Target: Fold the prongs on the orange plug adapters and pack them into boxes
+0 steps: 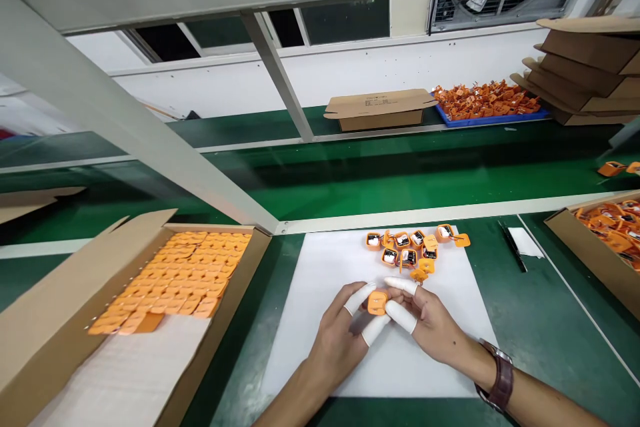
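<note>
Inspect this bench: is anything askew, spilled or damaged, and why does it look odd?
One orange case in the left box looks askew: it seems to tilt at the front of mostly neat rows, showing a darker side. I see no spill; fine damage is too small to judge.

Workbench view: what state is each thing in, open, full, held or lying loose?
Small orange case: held by left hand and right hand.
Grouped orange cases: several open, insides showing.
Left carton: open, partly filled.
Right carton: open, holding jumbled parts.
Blue tray: heaped.
Dark slim tool: lying loose.
White sheet: flat.
Wristwatch: worn.
</note>
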A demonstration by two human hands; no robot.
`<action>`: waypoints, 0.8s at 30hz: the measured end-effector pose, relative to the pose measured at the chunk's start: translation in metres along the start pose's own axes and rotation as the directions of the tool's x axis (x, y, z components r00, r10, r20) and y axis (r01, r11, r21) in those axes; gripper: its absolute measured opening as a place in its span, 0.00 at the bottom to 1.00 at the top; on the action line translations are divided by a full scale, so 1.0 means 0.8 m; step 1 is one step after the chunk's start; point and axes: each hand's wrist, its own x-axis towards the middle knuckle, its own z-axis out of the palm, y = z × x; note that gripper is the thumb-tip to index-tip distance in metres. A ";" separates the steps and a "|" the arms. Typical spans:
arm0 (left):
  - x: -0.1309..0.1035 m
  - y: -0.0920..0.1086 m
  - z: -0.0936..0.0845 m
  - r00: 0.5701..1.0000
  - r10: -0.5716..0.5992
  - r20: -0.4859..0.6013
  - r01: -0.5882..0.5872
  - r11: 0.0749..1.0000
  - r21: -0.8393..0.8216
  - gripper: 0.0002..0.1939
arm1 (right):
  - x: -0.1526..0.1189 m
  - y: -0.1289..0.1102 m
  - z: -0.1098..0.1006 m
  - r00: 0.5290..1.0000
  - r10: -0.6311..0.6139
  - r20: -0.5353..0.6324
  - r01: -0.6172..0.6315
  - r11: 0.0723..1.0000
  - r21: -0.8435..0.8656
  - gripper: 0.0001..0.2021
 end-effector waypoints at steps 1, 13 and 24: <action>0.000 -0.001 -0.001 1.000 -0.005 0.003 0.005 1.000 0.006 0.25 | 0.000 -0.002 0.000 1.000 0.000 0.003 0.000 1.000 -0.001 0.22; 0.012 0.005 -0.025 0.992 -0.022 -0.127 0.035 0.994 0.103 0.25 | 0.001 0.003 -0.006 1.000 0.009 -0.027 -0.012 0.993 -0.116 0.26; -0.031 -0.003 -0.282 0.815 -0.403 -0.416 0.576 0.638 0.511 0.22 | -0.001 0.030 -0.006 0.987 0.037 -0.158 -0.069 0.977 -0.203 0.28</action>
